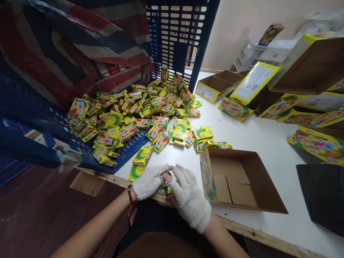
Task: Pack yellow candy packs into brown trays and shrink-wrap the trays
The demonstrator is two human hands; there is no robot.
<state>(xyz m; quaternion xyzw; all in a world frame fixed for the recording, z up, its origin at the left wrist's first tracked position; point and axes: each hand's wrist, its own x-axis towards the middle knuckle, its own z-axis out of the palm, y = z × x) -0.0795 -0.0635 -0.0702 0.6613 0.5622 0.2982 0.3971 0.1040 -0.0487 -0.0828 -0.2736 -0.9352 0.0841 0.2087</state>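
My left hand and my right hand, both in white knit gloves with some fingertips bare, meet at the table's front edge. Their fingers are curled together. Below them shows a sliver of a small yellow box, mostly hidden by my right hand; what the left fingers grip is covered. Just beyond the left hand, small yellow-green boxes lie on the white table. More small boxes are grouped ahead of my hands. Right of my right hand stands an open, bare-bottomed display carton.
A blue plastic crate lies tipped toward the table, with many small boxes spilling from it. Several display cartons are stacked at the right. A black flat object lies at the right edge, and a white basket stands behind.
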